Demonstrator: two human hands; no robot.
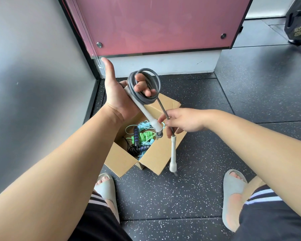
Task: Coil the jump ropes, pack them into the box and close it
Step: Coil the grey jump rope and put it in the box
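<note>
Your left hand [116, 94] grips the grey rope coil [142, 100], fingers curled through its loops, with one white handle [142, 110] lying along the palm and slanting down to the right. Your right hand [182, 122] pinches the short loose tail just above the second handle [173, 153], which hangs nearly upright over the near right wall of the open box [156, 157]. The coil lies up, left and farther from those fingers, so the last wrap likely goes that way.

smooth grey rope [142, 94], matt cardboard box [156, 153], speckled rubber floor [181, 197]
</note>
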